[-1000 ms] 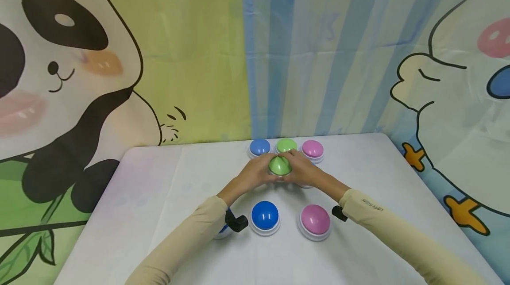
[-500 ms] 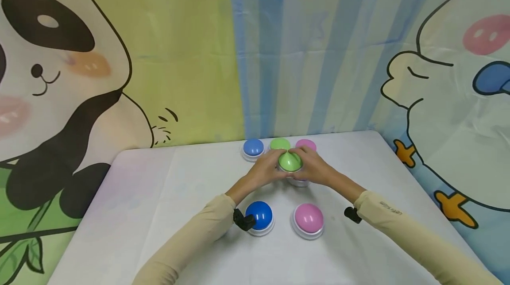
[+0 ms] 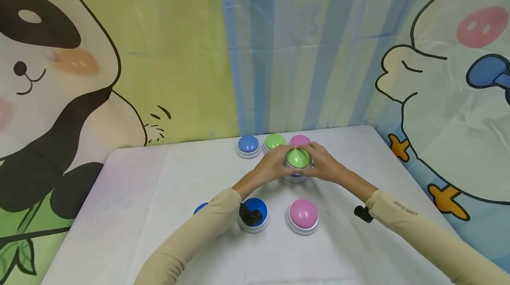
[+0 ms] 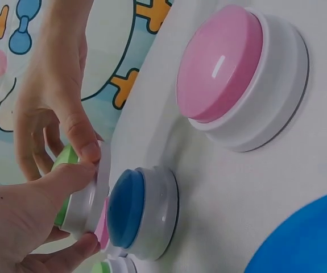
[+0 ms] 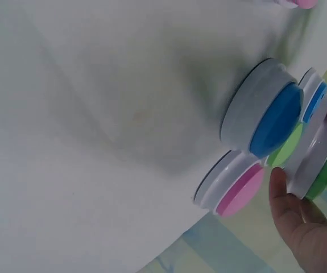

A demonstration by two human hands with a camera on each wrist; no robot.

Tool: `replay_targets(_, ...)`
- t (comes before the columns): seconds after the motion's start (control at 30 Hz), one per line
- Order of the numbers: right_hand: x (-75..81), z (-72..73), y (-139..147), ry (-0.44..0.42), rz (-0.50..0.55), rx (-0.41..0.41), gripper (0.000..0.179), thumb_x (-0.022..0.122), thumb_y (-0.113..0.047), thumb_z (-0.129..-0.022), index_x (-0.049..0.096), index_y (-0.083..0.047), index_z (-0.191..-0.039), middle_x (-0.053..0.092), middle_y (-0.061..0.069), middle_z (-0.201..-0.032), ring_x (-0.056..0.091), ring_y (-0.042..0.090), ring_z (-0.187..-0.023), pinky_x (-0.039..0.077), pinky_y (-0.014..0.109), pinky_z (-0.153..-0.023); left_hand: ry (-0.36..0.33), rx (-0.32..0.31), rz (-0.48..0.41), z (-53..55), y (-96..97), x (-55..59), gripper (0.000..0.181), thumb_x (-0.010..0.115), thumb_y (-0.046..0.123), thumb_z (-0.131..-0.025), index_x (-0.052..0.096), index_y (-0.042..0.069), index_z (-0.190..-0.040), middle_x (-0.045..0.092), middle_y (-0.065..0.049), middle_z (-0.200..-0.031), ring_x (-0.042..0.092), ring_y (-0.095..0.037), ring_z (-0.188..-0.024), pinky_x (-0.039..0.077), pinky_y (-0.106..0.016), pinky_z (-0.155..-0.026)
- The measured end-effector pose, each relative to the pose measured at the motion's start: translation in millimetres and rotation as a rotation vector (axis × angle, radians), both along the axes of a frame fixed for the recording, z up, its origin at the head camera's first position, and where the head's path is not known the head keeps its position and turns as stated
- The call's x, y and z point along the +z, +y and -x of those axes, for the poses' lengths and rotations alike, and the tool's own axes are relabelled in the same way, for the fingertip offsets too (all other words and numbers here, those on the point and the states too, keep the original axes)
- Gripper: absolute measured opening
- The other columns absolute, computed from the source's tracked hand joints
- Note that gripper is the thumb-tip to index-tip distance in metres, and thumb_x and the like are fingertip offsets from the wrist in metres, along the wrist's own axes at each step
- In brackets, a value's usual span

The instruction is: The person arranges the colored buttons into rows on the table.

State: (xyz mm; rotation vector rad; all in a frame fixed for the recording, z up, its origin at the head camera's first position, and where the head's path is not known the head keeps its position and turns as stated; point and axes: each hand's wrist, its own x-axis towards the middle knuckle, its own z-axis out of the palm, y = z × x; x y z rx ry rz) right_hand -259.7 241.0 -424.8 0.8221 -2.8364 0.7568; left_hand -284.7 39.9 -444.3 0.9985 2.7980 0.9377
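My left hand [image 3: 275, 163] and right hand [image 3: 324, 163] together hold a push button with a green dome [image 3: 299, 158] and white base, their fingers and thumbs round its sides. It is raised over a blue-domed button [image 4: 126, 207], whose white base shows just below it in the head view. From the right wrist, the held button's white side [image 5: 311, 153] faces that blue button [image 5: 277, 119], with a small gap between them. Nearer me on the table stand a pink button [image 3: 303, 214] and another blue button [image 3: 256, 207], partly covered by the left wrist's black camera.
A back row holds a blue button [image 3: 248, 144], a green button [image 3: 275, 141] and a pink button [image 3: 300, 140]. Another blue dome [image 3: 200, 207] peeks out behind the left sleeve [image 3: 199, 232]. Printed curtains hang behind the white table [image 3: 179, 179].
Both hands have carried the green button to the right across the table, from left of the blue button to over it. The head view has turned slightly right.
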Motion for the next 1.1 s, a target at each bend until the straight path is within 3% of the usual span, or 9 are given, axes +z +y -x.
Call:
replay_targets(0.23, 6.6, -20.4, 7, -0.041, 0.007, -0.018, 0.065, 0.083, -0.013, -0.073, 0.054, -0.001, -0.13, 0.056, 0.022, -0.116, 0.055, 0.033, -0.105, 0.053, 0.051, -0.089, -0.024, -0.048, -0.015, -14.3, 4.4, 7.2, 0.071, 0.078, 0.039, -0.08, 0.047, 0.014, -0.14, 0.058, -0.002, -0.133, 0.055, -0.015, -0.122, 0.048, -0.03, -0.103)
replay_targets(0.43, 11.1, -40.4, 14, -0.075, 0.007, -0.039, 0.064, 0.084, -0.016, -0.073, 0.054, -0.001, -0.129, 0.056, 0.019, -0.114, 0.054, 0.029, -0.103, 0.056, 0.043, -0.081, 0.039, -0.1, 0.002, -26.8, 10.5, 11.6, 0.066, 0.079, 0.039, -0.079, 0.053, 0.013, -0.133, 0.061, -0.001, -0.127, 0.057, -0.012, -0.117, 0.048, -0.024, -0.101)
replay_targets(0.73, 14.9, -59.3, 36, -0.103, -0.005, -0.086, 0.063, 0.084, -0.016, -0.073, 0.055, -0.001, -0.126, 0.056, 0.019, -0.115, 0.055, 0.028, -0.102, 0.057, 0.028, -0.07, 0.052, -0.133, 0.04, -36.2, 36.0, 12.5, 0.063, 0.08, 0.04, -0.077, 0.055, 0.013, -0.128, 0.063, 0.001, -0.118, 0.059, -0.008, -0.105, 0.05, -0.016, -0.09)
replay_targets(0.97, 17.8, -64.0, 58, -0.087, -0.021, -0.123, 0.064, 0.084, -0.011, -0.072, 0.052, 0.003, -0.126, 0.055, 0.022, -0.114, 0.055, 0.032, -0.101, 0.06, 0.035, -0.069, 0.058, -0.15, 0.054, -35.4, 64.9, 15.6, 0.063, 0.08, 0.042, -0.077, 0.055, 0.015, -0.128, 0.062, 0.003, -0.115, 0.057, -0.004, -0.1, 0.048, -0.011, -0.082)
replay_targets(1.1, 14.4, -66.4, 66, -0.098, -0.038, -0.143, 0.066, 0.084, -0.01, -0.071, 0.051, 0.004, -0.126, 0.054, 0.024, -0.115, 0.055, 0.033, -0.102, 0.06, 0.038, -0.072, 0.013, -0.147, 0.072, -38.7, 77.2, 14.0, 0.065, 0.079, 0.041, -0.078, 0.052, 0.015, -0.131, 0.061, 0.002, -0.116, 0.057, -0.004, -0.101, 0.048, -0.011, -0.083)
